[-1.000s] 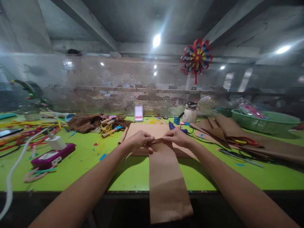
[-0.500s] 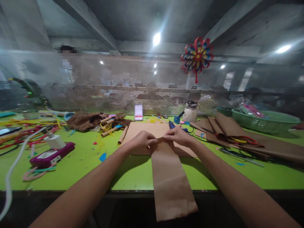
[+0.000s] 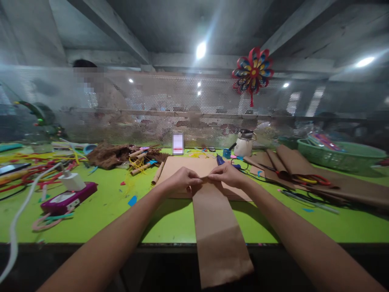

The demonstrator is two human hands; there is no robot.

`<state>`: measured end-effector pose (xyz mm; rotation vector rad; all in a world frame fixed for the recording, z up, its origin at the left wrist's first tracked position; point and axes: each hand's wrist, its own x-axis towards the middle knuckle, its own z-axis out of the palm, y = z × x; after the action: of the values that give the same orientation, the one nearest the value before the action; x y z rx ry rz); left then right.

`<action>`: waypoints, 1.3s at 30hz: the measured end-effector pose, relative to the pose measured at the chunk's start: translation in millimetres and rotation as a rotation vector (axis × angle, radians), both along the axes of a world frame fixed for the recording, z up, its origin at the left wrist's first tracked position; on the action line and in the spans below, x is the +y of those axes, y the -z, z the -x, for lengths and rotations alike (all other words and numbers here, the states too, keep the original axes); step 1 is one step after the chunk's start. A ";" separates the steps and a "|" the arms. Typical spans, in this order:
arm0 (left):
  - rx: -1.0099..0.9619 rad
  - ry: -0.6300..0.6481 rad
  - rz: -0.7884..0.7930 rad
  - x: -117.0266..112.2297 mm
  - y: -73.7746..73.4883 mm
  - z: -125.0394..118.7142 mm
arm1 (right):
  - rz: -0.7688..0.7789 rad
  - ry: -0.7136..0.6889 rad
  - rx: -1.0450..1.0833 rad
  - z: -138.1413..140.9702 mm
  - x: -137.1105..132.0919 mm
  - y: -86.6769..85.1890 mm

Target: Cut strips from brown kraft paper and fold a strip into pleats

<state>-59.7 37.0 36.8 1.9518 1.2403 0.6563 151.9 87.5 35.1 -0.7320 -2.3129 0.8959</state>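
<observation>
A long strip of brown kraft paper [image 3: 217,227] runs from my fingers towards me and hangs past the table's front edge. Its far end is pinched between thumb and fingers of both hands, where a narrow fold or roll shows. My left hand [image 3: 184,179] closes on the left side of that end, my right hand [image 3: 226,175] on the right side, the fingertips close together. Under my hands lies a flat stack of tan cardboard [image 3: 176,166]. Just behind my right hand rests a blue glue gun [image 3: 220,159], partly hidden.
On the right are brown paper sheets [image 3: 319,178], red-and-yellow-handled scissors [image 3: 316,180] and a green basket [image 3: 343,156]. A purple power strip [image 3: 69,198] with a white plug stands left. Rolled paper tubes [image 3: 157,173], a phone [image 3: 178,144] and a white jar [image 3: 243,144] sit farther back.
My hands hold nearly the same place and keep their pinch on the paper strip. The strip's near end hangs slightly lower. The view has shifted very slightly.
</observation>
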 end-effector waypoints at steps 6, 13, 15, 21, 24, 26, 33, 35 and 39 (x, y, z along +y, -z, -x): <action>-0.027 -0.033 0.038 3.4 3.7 0.5 | 0.010 -0.007 -0.024 -0.4 1.6 2.1; 0.064 -0.089 -0.114 2.0 4.3 -1.4 | -0.029 -0.075 -0.046 1.3 4.2 5.5; 0.096 -0.079 -0.147 1.1 3.7 -1.3 | -0.053 -0.099 -0.045 4.3 2.1 5.9; 0.135 -0.024 -0.162 1.8 4.4 -1.0 | -0.167 -0.011 -0.057 12.5 -1.7 7.2; 0.154 0.014 -0.195 2.4 5.0 -1.4 | -0.210 0.004 -0.078 13.4 -0.6 9.1; 0.177 0.028 -0.246 2.3 5.7 -1.6 | -0.236 0.009 -0.081 14.1 0.3 11.2; 0.200 0.035 -0.254 4.6 6.8 1.0 | -0.246 0.010 -0.074 17.3 -5.3 8.5; 0.189 0.041 -0.243 4.8 4.8 1.7 | -0.248 -0.003 -0.071 16.8 -7.3 5.1; 0.143 0.032 -0.224 3.9 0.1 4.4 | -0.209 0.011 -0.071 12.4 -6.5 1.2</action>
<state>-64.1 40.8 36.7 2.2316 1.2633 0.6741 139.5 80.9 33.8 -0.6957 -2.4166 0.6205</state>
